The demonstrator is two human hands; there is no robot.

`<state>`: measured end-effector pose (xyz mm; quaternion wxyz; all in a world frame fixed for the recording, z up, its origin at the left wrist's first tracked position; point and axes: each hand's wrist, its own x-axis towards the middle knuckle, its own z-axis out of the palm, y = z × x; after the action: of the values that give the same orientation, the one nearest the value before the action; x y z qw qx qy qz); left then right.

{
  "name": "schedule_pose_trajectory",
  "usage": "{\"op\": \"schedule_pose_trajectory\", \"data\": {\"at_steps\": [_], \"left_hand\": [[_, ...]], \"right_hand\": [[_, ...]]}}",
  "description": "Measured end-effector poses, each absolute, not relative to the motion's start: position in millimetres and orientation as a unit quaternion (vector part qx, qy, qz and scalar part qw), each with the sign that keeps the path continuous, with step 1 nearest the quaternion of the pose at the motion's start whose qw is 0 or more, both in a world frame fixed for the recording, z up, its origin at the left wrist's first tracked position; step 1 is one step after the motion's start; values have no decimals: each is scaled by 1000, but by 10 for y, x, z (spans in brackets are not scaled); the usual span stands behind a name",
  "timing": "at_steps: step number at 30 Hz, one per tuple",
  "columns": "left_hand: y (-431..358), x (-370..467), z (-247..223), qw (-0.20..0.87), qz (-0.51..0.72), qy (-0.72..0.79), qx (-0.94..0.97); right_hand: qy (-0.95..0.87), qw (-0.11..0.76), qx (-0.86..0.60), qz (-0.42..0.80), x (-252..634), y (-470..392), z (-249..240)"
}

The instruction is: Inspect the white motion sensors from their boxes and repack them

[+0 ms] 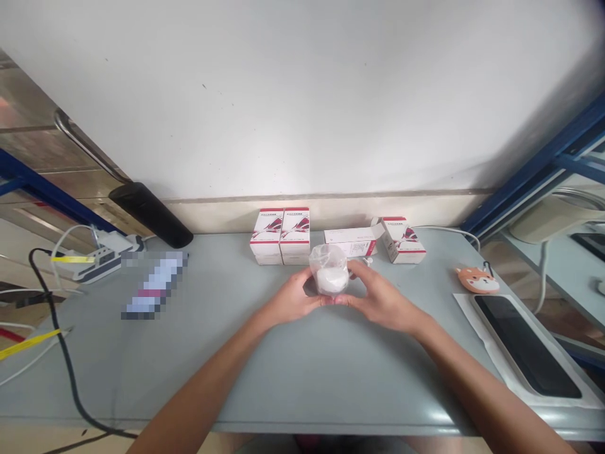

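Between my two hands is a round white object in a clear plastic bag [332,279]; its exact kind does not show. My left hand [295,295] grips it from the left, thumb at the near side. From the right, my right hand [378,295] closes round it in the same way, the two thumb tips almost meeting. Just behind lies a white carton on its side [347,241], with a flap sticking out at its right end. A small white piece [367,261] rests near that carton, partly covered by my right hand.
Red-and-white boxes [280,230] stand in a block by the wall, and another such box [404,241] is at right. An orange animal-face pouch [477,279] and a dark-screened tablet [527,343] lie at far right. At left are a blurred phone-like object [155,287], a power strip [106,252] and cables.
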<state>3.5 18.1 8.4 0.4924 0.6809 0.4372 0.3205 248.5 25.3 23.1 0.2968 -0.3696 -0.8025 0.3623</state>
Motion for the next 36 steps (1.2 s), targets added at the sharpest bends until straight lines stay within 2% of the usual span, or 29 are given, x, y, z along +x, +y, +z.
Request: {"op": "schedule_pose_trajectory", "data": {"at_steps": [5, 10, 15, 22, 28, 33, 36], "left_hand": [[181, 22, 84, 501, 369, 395, 676], [158, 50, 37, 489, 369, 425, 667], [131, 97, 33, 493, 327, 448, 670], [119, 108, -7, 522, 331, 446, 647], [83, 86, 39, 496, 344, 442, 664], [79, 129, 74, 495, 251, 448, 701], [84, 166, 89, 500, 234, 467, 690]], "right_hand": [[-839, 216, -403, 295, 2526, 268, 215], [-868, 222, -370, 245, 2554, 254, 293], [-863, 232, -354, 276, 2566, 276, 270], [-845, 179, -404, 300, 2599, 300, 251], [-840, 210, -388, 315, 2605, 273, 368], [-844, 150, -382, 345, 2583, 277, 305], [-848, 130, -382, 343, 2553, 281, 273]]}}
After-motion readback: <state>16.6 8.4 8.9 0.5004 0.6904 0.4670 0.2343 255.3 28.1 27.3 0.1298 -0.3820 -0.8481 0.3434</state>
